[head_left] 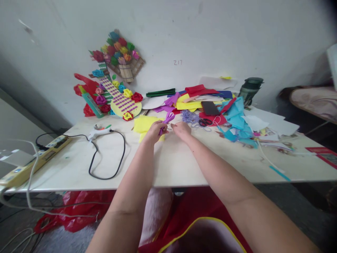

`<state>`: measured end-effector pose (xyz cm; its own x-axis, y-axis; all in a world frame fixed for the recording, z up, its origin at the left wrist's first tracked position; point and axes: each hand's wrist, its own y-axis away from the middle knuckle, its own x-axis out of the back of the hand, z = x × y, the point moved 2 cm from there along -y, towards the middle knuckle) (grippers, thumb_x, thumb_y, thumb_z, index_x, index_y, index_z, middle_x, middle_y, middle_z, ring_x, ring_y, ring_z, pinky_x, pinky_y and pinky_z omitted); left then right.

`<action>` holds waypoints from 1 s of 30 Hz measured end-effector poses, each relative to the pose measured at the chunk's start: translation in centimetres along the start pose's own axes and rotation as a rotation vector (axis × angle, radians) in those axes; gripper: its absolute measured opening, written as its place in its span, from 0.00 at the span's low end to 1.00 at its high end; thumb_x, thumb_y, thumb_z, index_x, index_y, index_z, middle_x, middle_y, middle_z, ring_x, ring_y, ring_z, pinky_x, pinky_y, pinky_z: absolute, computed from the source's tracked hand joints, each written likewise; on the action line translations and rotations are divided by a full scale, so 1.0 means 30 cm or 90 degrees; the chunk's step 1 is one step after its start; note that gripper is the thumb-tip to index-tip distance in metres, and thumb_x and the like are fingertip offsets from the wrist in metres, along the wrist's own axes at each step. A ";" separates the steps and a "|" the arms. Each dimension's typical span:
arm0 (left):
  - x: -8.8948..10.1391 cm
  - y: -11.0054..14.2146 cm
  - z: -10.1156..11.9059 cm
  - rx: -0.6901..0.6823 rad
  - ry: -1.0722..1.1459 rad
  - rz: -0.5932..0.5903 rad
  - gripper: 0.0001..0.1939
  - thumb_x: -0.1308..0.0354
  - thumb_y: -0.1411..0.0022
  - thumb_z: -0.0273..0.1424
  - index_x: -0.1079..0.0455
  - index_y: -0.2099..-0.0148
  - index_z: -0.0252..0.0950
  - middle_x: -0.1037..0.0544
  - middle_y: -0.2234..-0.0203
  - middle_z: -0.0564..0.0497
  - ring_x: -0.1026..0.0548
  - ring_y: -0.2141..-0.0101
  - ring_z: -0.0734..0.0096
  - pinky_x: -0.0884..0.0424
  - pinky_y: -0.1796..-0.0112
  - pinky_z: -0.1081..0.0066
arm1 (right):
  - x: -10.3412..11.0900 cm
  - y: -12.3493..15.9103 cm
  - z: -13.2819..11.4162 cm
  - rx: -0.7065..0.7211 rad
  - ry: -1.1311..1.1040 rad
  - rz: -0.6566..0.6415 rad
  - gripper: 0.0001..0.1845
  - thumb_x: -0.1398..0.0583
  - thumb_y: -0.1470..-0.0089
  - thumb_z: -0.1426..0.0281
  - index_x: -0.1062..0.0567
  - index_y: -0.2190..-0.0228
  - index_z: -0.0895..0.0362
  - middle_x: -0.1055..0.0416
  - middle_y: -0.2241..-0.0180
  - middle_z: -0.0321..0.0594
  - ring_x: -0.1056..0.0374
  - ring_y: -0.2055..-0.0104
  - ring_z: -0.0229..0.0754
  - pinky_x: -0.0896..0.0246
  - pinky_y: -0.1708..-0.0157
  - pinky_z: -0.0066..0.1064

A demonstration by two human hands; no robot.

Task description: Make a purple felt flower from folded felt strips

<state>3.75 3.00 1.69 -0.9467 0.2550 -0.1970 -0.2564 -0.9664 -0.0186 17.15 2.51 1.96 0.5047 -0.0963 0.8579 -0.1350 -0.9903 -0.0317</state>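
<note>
My left hand is closed around a strip of purple crepe paper, whose gathered, looped end sticks up past the fingers. Close to its right, my right hand has its fingers pinched together on a thin strand that runs toward the purple paper; whether it is thread or wire I cannot tell. Yellow crepe paper lies flat on the table beneath and behind my left hand. Beyond my right hand sit a tangle of lilac yarn and black-handled scissors.
A hot glue gun with a looped black cord and a power strip occupy the table's left. Behind stands a flower-decorated paper guitar. Coloured paper, a phone, blue crepe paper and a dark bottle are at the right.
</note>
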 end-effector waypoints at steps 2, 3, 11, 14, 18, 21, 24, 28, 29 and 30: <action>0.006 -0.003 0.001 -0.021 -0.018 0.022 0.04 0.45 0.57 0.22 0.38 0.76 0.33 0.38 0.85 0.56 0.38 0.82 0.80 0.31 0.74 0.74 | 0.002 0.005 -0.007 0.012 -0.008 -0.004 0.27 0.54 0.42 0.56 0.20 0.65 0.56 0.23 0.61 0.48 0.29 0.56 0.47 0.39 0.61 0.32; 0.009 -0.004 0.001 -0.031 -0.034 0.039 0.04 0.45 0.57 0.22 0.38 0.75 0.33 0.38 0.85 0.56 0.38 0.82 0.80 0.31 0.74 0.74 | 0.002 0.007 -0.010 0.025 -0.009 -0.006 0.27 0.55 0.42 0.56 0.20 0.66 0.56 0.23 0.62 0.47 0.29 0.56 0.46 0.40 0.62 0.31; 0.038 -0.023 -0.007 -0.045 -0.189 0.141 0.04 0.45 0.55 0.22 0.38 0.74 0.34 0.36 0.82 0.55 0.34 0.79 0.76 0.31 0.74 0.73 | -0.012 0.021 -0.026 0.180 0.031 0.013 0.18 0.50 0.48 0.64 0.21 0.71 0.53 0.22 0.66 0.39 0.30 0.62 0.41 0.47 0.69 0.27; 0.042 -0.029 -0.007 -0.043 -0.275 0.166 0.04 0.46 0.53 0.22 0.36 0.73 0.34 0.33 0.80 0.54 0.33 0.78 0.74 0.33 0.75 0.73 | -0.006 0.022 -0.024 0.232 0.065 0.021 0.17 0.48 0.48 0.65 0.20 0.70 0.53 0.22 0.66 0.39 0.31 0.63 0.41 0.47 0.69 0.27; 0.038 -0.034 -0.006 -0.043 -0.412 0.173 0.06 0.46 0.54 0.21 0.36 0.74 0.36 0.33 0.81 0.54 0.34 0.79 0.72 0.37 0.76 0.74 | 0.019 0.019 -0.016 0.285 0.079 0.046 0.16 0.48 0.46 0.65 0.20 0.69 0.53 0.23 0.66 0.39 0.32 0.63 0.41 0.48 0.69 0.28; 0.024 -0.031 -0.005 -0.064 -0.518 0.154 0.06 0.45 0.54 0.21 0.36 0.77 0.37 0.34 0.83 0.54 0.35 0.78 0.70 0.40 0.74 0.73 | 0.044 0.019 -0.011 0.316 0.082 0.067 0.15 0.47 0.46 0.64 0.21 0.69 0.55 0.23 0.64 0.40 0.32 0.63 0.41 0.49 0.69 0.28; 0.002 -0.022 -0.003 -0.091 -0.601 0.119 0.06 0.44 0.55 0.22 0.33 0.78 0.38 0.33 0.83 0.52 0.35 0.76 0.68 0.41 0.71 0.73 | 0.065 0.020 -0.008 0.351 0.101 0.075 0.14 0.47 0.45 0.66 0.21 0.69 0.56 0.24 0.62 0.41 0.33 0.61 0.41 0.49 0.67 0.29; -0.025 0.000 -0.006 -0.072 -0.604 0.037 0.09 0.43 0.58 0.20 0.26 0.74 0.39 0.30 0.82 0.53 0.35 0.76 0.68 0.42 0.71 0.73 | 0.083 0.012 0.004 0.394 0.113 0.065 0.13 0.46 0.46 0.67 0.22 0.67 0.58 0.25 0.61 0.42 0.34 0.60 0.40 0.50 0.67 0.29; -0.029 0.006 -0.006 -0.068 -0.588 0.012 0.10 0.43 0.59 0.20 0.26 0.74 0.39 0.30 0.83 0.53 0.36 0.77 0.69 0.43 0.72 0.73 | 0.086 0.008 0.009 0.403 0.110 0.057 0.13 0.45 0.46 0.67 0.22 0.67 0.58 0.25 0.61 0.42 0.34 0.61 0.40 0.50 0.67 0.28; -0.033 0.011 -0.006 -0.061 -0.574 -0.015 0.09 0.43 0.59 0.20 0.26 0.75 0.38 0.32 0.85 0.54 0.37 0.78 0.70 0.43 0.74 0.73 | 0.089 0.001 0.015 0.408 0.104 0.044 0.12 0.45 0.47 0.67 0.22 0.68 0.58 0.25 0.62 0.42 0.35 0.61 0.40 0.50 0.67 0.28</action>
<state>4.64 2.41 1.70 -0.7451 0.1639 0.6465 -0.2980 -0.9490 -0.1029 18.88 2.17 4.01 0.3703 -0.1947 0.9083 0.3977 -0.8504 -0.3445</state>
